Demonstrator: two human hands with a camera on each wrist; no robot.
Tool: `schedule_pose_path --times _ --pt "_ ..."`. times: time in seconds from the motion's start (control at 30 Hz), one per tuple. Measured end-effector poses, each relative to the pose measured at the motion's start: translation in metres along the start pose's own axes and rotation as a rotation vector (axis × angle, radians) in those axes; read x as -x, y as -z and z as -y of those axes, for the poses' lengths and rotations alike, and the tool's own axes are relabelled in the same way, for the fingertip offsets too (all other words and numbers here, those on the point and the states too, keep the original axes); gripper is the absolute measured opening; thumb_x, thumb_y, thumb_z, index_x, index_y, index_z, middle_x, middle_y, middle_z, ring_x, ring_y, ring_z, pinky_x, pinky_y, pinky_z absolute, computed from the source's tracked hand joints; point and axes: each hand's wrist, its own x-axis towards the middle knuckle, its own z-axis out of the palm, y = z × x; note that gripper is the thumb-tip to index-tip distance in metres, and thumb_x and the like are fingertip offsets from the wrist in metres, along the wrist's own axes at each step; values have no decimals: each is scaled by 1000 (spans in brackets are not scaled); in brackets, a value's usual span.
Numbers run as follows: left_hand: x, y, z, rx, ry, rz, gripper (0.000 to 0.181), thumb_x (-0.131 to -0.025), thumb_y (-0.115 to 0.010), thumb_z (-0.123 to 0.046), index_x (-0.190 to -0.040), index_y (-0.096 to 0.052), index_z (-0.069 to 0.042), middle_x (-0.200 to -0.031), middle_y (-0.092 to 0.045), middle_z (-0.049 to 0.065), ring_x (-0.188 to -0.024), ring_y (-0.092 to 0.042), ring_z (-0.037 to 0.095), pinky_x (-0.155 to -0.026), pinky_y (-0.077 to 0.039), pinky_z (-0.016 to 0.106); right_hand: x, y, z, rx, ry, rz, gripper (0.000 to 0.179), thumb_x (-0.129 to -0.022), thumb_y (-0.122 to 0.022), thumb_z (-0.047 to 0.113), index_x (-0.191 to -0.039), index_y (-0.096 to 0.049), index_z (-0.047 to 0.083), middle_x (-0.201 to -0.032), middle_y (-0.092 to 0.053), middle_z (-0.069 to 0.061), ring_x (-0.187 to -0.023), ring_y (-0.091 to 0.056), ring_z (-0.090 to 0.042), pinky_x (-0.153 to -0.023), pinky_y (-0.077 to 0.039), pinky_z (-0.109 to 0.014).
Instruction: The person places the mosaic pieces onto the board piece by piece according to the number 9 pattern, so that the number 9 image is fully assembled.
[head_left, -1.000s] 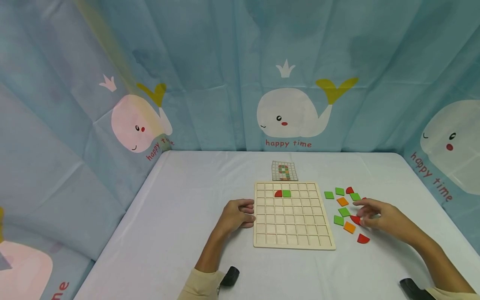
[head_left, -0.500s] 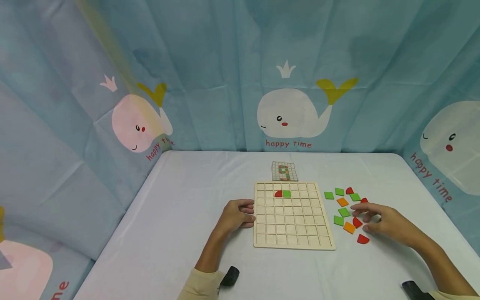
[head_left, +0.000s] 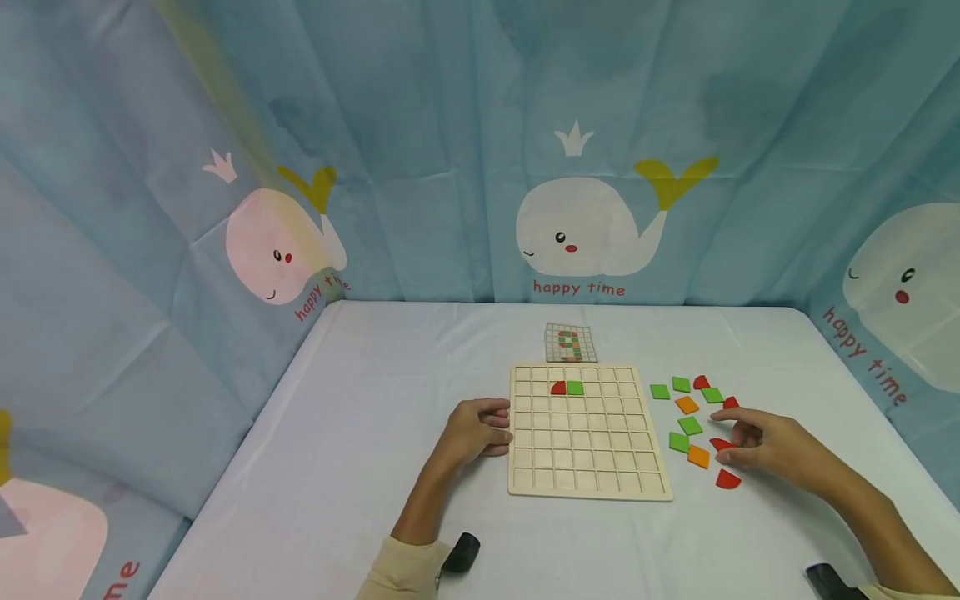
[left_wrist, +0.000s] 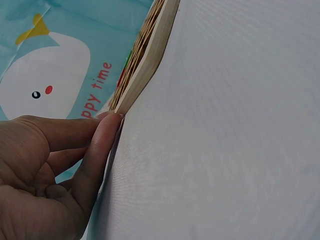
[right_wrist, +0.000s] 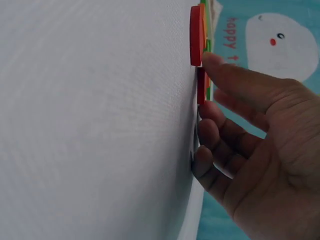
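A square wooden grid board (head_left: 588, 437) lies on the white table, with a red quarter-round tile (head_left: 558, 387) and a green square tile (head_left: 575, 388) side by side in its upper cells. My left hand (head_left: 472, 432) holds the board's left edge between thumb and fingers; the left wrist view shows both fingertips right at the wooden edge. Over the loose tiles, my right hand (head_left: 776, 442) has thumb and index finger spread apart. The thumb tip overlaps a red tile (head_left: 720, 444). In the right wrist view, the thumb is beside a red tile (right_wrist: 196, 36).
Several green tiles (head_left: 690, 426), orange tiles (head_left: 698, 457) and red tiles (head_left: 728, 479) lie scattered right of the board. A card with a coloured grid pattern (head_left: 571, 343) lies behind the board. Blue whale-print curtains (head_left: 435, 233) stand round the table.
My right hand has shifted slightly among the loose tiles, the thumb drawing back and then coming over the red tile again. The left hand and the board stay put.
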Motion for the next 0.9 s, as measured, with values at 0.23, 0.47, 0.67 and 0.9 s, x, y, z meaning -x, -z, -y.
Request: schedule_pose_path --times 0.23,0.47,0.67,0.9 --pt "0 0 0 0 -10 -3 58 -84 -78 13 -140 -65 3 -118 -68 19 -91 -74 19 -74 -69 33 2 1 1 -27 16 11 57 -84 -85 11 -138 -67 4 -110 -68 -7 -96 -59 -24 -67 -59 -20" --pt "0 0 0 1 -6 -5 58 -84 -78 13 -140 -65 2 -118 -68 19 -92 -74 21 -73 -69 32 2 -1 1 -52 51 12 54 -86 -83 7 -137 -68 6 -116 -73 -10 -97 -61 -24 -67 -60 -21" --pt "0 0 -1 7 -5 -3 58 -84 -78 14 -140 -65 2 -118 -68 19 -92 -74 20 -74 -69 32 2 -2 1 -61 71 11 50 -86 -83 6 -134 -70 8 -114 -73 -8 -96 -62 -23 -66 -60 -21" --pt "0 0 -1 11 -3 1 58 -84 -77 14 -140 -65 3 -118 -68 19 -90 -74 19 -74 -69 32 1 -2 2 -43 78 13 47 -87 -84 8 -132 -72 8 -114 -74 -7 -92 -60 -20 -66 -60 -20"
